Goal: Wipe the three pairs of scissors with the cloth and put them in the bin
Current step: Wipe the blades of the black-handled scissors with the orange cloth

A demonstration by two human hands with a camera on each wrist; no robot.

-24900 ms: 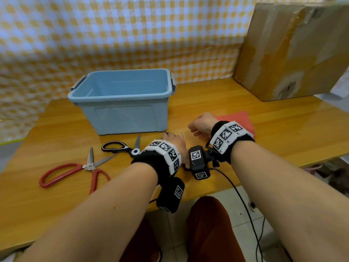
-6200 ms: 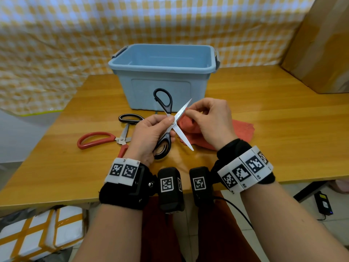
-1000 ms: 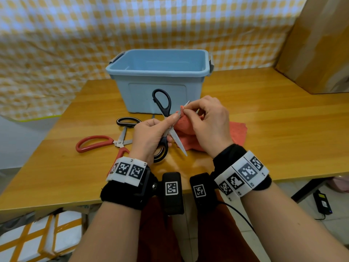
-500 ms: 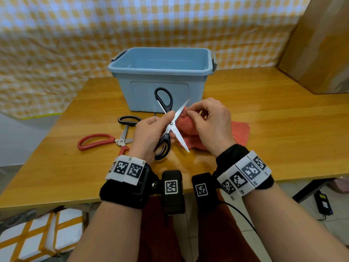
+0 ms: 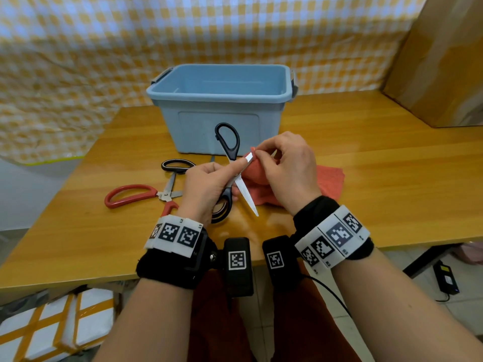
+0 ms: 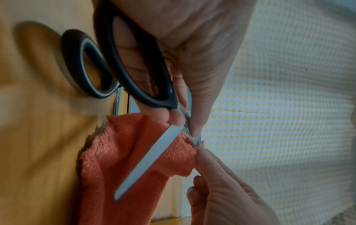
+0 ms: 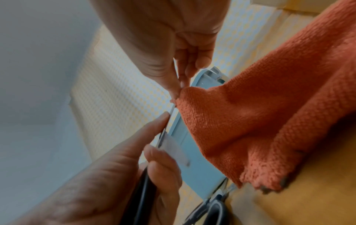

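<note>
Cloth (image 5: 254, 169) slid down black-handled scissors' (image 5: 231, 163) open blade.

At frame centre, a left hand (image 5: 206, 184) holds open black scissors (image 5: 231, 163) while a right hand (image 5: 285, 168) pinches red cloth (image 5: 326, 181) on one blade.

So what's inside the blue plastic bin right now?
The blue plastic bin shows only bare inner walls, no scissors. Its near wall hides the floor, so the bottom cannot be checked.
</note>
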